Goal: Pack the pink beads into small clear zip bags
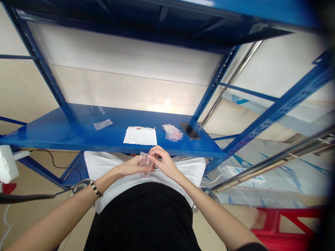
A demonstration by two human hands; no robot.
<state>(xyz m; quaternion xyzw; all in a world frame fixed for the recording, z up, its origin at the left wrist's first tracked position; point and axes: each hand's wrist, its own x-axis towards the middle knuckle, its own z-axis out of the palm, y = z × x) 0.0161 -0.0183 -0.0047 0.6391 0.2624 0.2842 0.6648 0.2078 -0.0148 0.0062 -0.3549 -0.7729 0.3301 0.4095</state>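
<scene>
Both hands meet close to my body, just below the front edge of a blue metal shelf (78, 137). My left hand (132, 166) grips a small clear plastic bag (144, 161) from the left. My right hand (163, 162) pinches the same bag at its top with curled fingers. A beaded bracelet (95, 188) sits on my left wrist. What is inside the bag is too small to make out.
On the shelf lie a white sheet of paper (140, 135), a small empty clear bag (103, 124), a clear bag with pinkish contents (172, 132) and a blurred dark object (190, 130). Blue uprights (277, 109) frame the rack. A red frame (285, 223) stands low right.
</scene>
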